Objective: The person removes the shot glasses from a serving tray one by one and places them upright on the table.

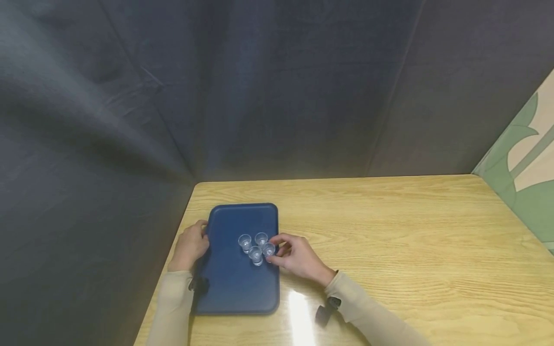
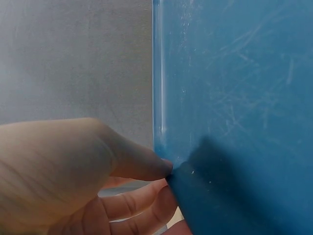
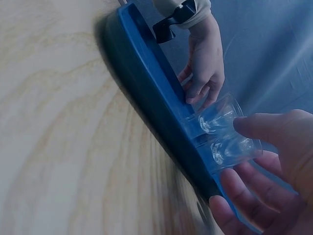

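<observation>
A dark blue tray (image 1: 233, 288) lies at the table's left side. Several small clear plastic cups stand clustered on its far half. My left hand (image 1: 200, 240) grips the tray's left rim (image 2: 159, 98), thumb on top and fingers (image 2: 142, 200) curled beneath. My right hand (image 1: 272, 250) reaches in from the tray's right edge and pinches the rightmost cup (image 1: 268, 249) between thumb and fingers. In the right wrist view that cup (image 3: 234, 149) sits between my fingertips (image 3: 247, 126), a second cup (image 3: 215, 117) stands just beyond it, and the left hand (image 3: 205, 73) shows behind the tray (image 3: 146, 83).
The wooden table (image 1: 389, 230) stretches to the right of the tray. Dark cloth walls (image 1: 259, 96) close off the back and left. A green patterned panel (image 1: 528, 163) stands at the right edge.
</observation>
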Tool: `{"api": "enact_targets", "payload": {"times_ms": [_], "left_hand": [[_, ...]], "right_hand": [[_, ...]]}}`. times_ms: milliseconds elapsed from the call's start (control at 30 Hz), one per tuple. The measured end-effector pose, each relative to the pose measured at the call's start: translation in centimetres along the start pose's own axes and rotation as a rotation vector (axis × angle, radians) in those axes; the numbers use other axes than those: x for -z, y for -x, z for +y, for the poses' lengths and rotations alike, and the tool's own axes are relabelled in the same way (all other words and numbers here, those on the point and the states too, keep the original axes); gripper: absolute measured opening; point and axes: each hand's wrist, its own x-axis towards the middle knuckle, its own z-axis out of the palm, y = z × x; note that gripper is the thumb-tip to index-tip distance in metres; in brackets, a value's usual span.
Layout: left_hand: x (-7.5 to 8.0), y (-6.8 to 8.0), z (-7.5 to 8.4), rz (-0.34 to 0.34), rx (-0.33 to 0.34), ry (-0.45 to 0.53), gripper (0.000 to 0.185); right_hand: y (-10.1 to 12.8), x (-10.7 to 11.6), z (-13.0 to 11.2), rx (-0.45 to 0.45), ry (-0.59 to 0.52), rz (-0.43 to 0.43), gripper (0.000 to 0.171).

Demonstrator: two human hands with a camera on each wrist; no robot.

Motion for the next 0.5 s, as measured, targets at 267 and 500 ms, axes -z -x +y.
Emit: {"api": "enact_targets", "payload": {"times_ms": [267, 500], "left_hand": [[0.21, -0.17, -0.1, -0.021, 0.014, 0.007, 0.049], [0.18, -0.12, -0.11, -0.027, 0.018, 0.006, 0.049]], "right_hand": [[-0.03, 0.23, -0.08, -0.01, -0.023, -0.001, 0.038], [0.18, 0.58, 0.05, -0.016, -0.042, 0.028, 0.037]]}}
